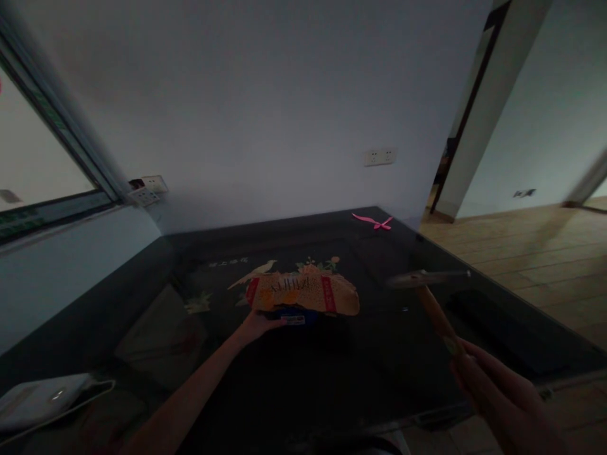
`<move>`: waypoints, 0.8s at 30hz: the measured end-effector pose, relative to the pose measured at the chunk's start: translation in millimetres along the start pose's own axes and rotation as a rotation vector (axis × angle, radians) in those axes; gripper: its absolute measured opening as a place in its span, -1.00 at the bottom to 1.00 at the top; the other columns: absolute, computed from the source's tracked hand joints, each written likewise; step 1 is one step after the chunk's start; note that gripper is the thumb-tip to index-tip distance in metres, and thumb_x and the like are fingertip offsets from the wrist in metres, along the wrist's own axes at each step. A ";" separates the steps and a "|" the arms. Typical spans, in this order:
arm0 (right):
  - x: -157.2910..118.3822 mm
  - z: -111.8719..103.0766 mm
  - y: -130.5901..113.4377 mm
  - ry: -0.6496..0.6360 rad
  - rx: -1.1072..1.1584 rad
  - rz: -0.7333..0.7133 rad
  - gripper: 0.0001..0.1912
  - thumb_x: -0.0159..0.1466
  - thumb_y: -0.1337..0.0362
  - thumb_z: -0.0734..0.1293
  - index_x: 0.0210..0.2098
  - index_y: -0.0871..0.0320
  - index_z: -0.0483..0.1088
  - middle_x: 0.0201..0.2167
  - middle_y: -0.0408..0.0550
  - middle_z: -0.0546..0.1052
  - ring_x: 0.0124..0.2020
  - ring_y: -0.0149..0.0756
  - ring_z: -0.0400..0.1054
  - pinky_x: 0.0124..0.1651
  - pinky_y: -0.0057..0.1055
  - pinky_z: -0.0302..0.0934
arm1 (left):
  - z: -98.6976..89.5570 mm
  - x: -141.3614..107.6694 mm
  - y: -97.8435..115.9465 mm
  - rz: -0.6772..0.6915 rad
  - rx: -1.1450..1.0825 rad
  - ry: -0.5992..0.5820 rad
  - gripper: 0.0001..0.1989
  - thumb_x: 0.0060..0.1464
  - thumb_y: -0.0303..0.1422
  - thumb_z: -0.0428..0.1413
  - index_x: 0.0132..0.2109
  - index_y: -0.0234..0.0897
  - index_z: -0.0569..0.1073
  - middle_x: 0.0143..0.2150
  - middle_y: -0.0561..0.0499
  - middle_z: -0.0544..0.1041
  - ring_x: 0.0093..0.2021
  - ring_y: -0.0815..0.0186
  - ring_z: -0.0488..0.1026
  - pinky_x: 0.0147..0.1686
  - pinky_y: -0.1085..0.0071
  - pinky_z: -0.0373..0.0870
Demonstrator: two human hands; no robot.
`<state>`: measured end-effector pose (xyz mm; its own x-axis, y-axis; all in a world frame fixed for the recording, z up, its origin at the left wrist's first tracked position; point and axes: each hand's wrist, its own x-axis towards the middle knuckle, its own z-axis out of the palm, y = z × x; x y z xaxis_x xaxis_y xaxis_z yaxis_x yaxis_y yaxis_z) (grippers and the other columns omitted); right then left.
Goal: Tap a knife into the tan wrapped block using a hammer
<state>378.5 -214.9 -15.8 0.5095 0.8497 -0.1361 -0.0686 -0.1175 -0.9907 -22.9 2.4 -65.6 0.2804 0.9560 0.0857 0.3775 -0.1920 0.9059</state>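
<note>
My left hand [258, 324] is at the near left side of a tan, crumpled-looking printed package [303, 292] with red bands and upside-down lettering. Its thumb lies along the package's lower edge, beside a dark blue thing [294, 317] with a small pale label; the other fingers are mostly hidden. At the right, my right hand [493, 385] is closed round the wooden handle of a hammer [434, 309]. The hammer is raised over the table, its metal head pointing away from me, slightly blurred and apart from the package.
The black glossy table [284, 392] bears a printed bird and flowers. A pink ribbon [374, 222] lies at the far right corner. A white device [42, 398] with a cable is near left, and a dark flat object [502, 332] lies at the right edge. A wall [265, 126] stands behind.
</note>
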 end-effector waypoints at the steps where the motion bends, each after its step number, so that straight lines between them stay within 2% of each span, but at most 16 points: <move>1: 4.3 -4.1 0.8 -0.001 -0.074 -0.038 -0.47 0.02 -0.06 0.47 -0.08 0.06 0.55 -0.18 -0.05 0.64 -0.19 -0.19 0.51 -0.28 -0.56 0.43 | 3.6 3.3 0.3 0.003 0.010 0.002 -0.35 -0.20 -0.27 0.35 0.09 -0.30 0.42 0.09 -0.20 0.51 0.20 -0.05 0.34 0.26 -0.08 0.14; 6: 25.5 -26.8 2.0 0.005 -0.367 -0.261 -0.49 0.04 -0.08 0.41 -0.17 0.15 0.57 -0.52 -0.06 0.62 -0.52 -0.22 0.49 -0.54 -0.50 0.38 | 33.1 24.7 9.3 0.021 0.008 -0.016 -0.39 -0.16 -0.35 0.34 0.09 -0.27 0.42 0.06 -0.14 0.53 0.21 0.04 0.34 0.26 -0.01 0.16; 7: 28.4 -32.5 2.8 0.015 -0.412 -0.307 -0.52 0.04 -0.07 0.41 -0.19 0.14 0.57 -0.51 -0.05 0.63 -0.52 -0.21 0.50 -0.53 -0.48 0.40 | 41.2 29.6 12.2 0.026 0.000 -0.017 -0.41 -0.15 -0.36 0.34 0.08 -0.26 0.43 0.06 -0.13 0.53 0.20 0.06 0.36 0.26 0.00 0.17; 10: 34.1 -52.7 7.5 0.058 -0.526 -0.420 -0.56 0.05 -0.06 0.40 -0.21 0.10 0.55 -0.32 0.03 0.67 -0.36 -0.10 0.58 -0.39 -0.41 0.47 | 67.3 45.4 21.2 0.042 -0.047 0.005 -0.45 -0.15 -0.40 0.34 0.05 -0.29 0.44 0.10 -0.16 0.50 0.18 0.08 0.38 0.27 0.02 0.16; 12: 37.0 -66.9 11.8 0.063 -0.597 -0.512 -0.57 0.08 -0.08 0.38 -0.21 0.09 0.53 -0.32 0.06 0.68 -0.36 -0.08 0.59 -0.41 -0.39 0.48 | 84.7 56.6 27.1 0.055 -0.081 0.030 -0.42 -0.19 -0.45 0.35 0.05 -0.32 0.44 0.12 -0.18 0.48 0.19 0.07 0.36 0.28 0.03 0.14; 15: 42.4 -81.3 16.5 -0.008 -0.746 -0.687 -0.63 0.18 -0.04 0.33 -0.18 0.08 0.51 -0.33 0.05 0.67 -0.40 -0.13 0.59 -0.38 -0.38 0.49 | 109.2 73.4 35.4 0.085 -0.102 0.052 -0.39 -0.21 -0.48 0.36 0.06 -0.31 0.43 0.15 -0.17 0.46 0.21 0.10 0.34 0.28 0.07 0.14; 18: 51.4 -79.8 15.8 -0.066 -0.842 -0.783 -0.70 0.24 0.04 0.30 -0.14 0.04 0.50 -0.28 0.02 0.65 -0.33 -0.15 0.58 -0.32 -0.38 0.48 | 132.1 89.1 43.3 0.133 -0.100 0.061 -0.43 -0.17 -0.45 0.35 0.06 -0.32 0.43 0.14 -0.18 0.47 0.20 0.12 0.35 0.27 0.12 0.16; 21: 65.2 -65.3 10.2 -0.146 -0.955 -0.920 -0.73 0.31 0.11 0.24 -0.14 0.05 0.51 -0.31 0.01 0.63 -0.36 -0.20 0.57 -0.36 -0.42 0.46 | 153.3 102.2 50.2 0.163 -0.090 0.072 -0.43 -0.17 -0.44 0.35 0.05 -0.31 0.44 0.12 -0.17 0.48 0.20 0.11 0.36 0.27 0.13 0.16; 24: 82.8 -47.0 3.9 -0.260 -1.037 -0.999 -0.72 0.36 0.21 0.19 -0.10 0.08 0.51 -0.28 0.03 0.63 -0.31 -0.22 0.56 -0.29 -0.40 0.45 | 170.6 111.9 55.6 0.166 -0.084 0.083 -0.45 -0.17 -0.43 0.35 0.04 -0.32 0.46 0.09 -0.17 0.51 0.18 0.09 0.37 0.26 0.13 0.17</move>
<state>460.7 -169.2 -30.8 -0.2002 0.8516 0.4844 0.9054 0.3497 -0.2407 180.0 60.8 -76.4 0.2580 0.9284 0.2673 0.2565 -0.3326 0.9075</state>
